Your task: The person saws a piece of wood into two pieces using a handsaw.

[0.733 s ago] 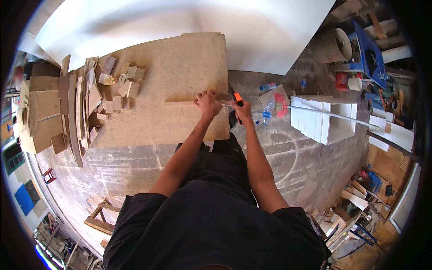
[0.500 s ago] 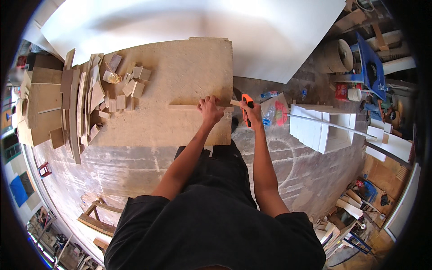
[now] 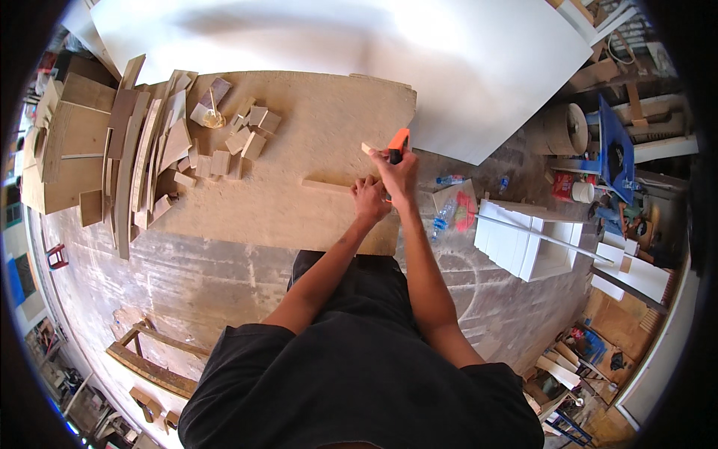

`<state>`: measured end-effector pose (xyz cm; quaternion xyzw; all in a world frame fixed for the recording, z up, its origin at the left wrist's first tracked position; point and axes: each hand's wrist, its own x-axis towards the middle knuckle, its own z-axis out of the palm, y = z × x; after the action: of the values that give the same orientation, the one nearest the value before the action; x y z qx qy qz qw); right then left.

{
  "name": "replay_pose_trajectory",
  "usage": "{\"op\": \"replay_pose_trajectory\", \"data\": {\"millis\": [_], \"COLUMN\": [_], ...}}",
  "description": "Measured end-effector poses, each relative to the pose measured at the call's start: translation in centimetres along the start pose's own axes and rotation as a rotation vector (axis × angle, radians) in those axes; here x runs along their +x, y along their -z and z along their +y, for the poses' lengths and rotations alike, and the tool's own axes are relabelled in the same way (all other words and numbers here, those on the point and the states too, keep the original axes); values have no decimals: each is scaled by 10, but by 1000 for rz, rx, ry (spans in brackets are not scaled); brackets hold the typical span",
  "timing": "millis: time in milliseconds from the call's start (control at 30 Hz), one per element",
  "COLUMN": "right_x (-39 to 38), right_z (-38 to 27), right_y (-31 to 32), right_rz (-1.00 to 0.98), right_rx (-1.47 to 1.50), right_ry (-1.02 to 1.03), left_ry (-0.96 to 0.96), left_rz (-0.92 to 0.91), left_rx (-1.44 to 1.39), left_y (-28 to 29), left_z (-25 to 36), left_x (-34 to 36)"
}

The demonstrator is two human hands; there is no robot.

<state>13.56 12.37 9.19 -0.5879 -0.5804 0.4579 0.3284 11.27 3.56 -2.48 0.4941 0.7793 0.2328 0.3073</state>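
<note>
My left hand [image 3: 368, 200] rests with bent fingers on a pale wooden strip [image 3: 321, 185], which lies on the plywood work board [image 3: 284, 157] near its right edge. My right hand [image 3: 399, 178] is raised just above and right of it, closed on an orange-and-black handled tool [image 3: 398, 142], probably a saw, whose blade I cannot make out. A short piece of pale wood [image 3: 368, 149] juts leftward from the same hand, pinched with the tool. A pile of small wood blocks [image 3: 247, 135] and a bundle of longer offcuts [image 3: 138, 157] sit on the board's left part.
A large white sheet [image 3: 479, 67] lies beyond the board. Plastic bottles [image 3: 441, 222] and pink plastic [image 3: 464, 209] are on the floor at right, beside white boxes [image 3: 531, 247] crossed by a metal bar [image 3: 561, 243]. A wooden frame [image 3: 149, 367] stands at lower left.
My right hand has moved up and leftward over the board with the orange tool and a short wood piece. My left hand has shifted slightly right, still on the strip.
</note>
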Motion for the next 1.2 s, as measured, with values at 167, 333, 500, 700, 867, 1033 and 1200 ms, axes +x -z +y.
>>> {"op": "replay_pose_trajectory", "data": {"millis": [167,333,500,700,867,1033,1200], "right_x": [-12,-13,-4,-2,-6,-25,-38], "right_z": [-19,-17,5,30,69,149,178], "right_y": [-34,-46,-28,28,75,94,95], "right_rz": [-57,-84,-5,94,109,104,110], "right_rx": [-122,-41,-58,200,208,-52,-68], "right_ry": [-66,0,-5,-243,-280,-307,-483], "left_ry": [36,-10,-11,-37,-81,-83,-68], "left_rz": [89,129,137,73,99,18,29], "left_rx": [-176,-288,-236,-59,-83,-83,-61], "left_y": [-15,-23,-9,0,-5,-8,-28], "left_z": [-24,-32,-11,-8,-17,-4,14], "left_x": [-1,0,0,4,5,3,-4]}}
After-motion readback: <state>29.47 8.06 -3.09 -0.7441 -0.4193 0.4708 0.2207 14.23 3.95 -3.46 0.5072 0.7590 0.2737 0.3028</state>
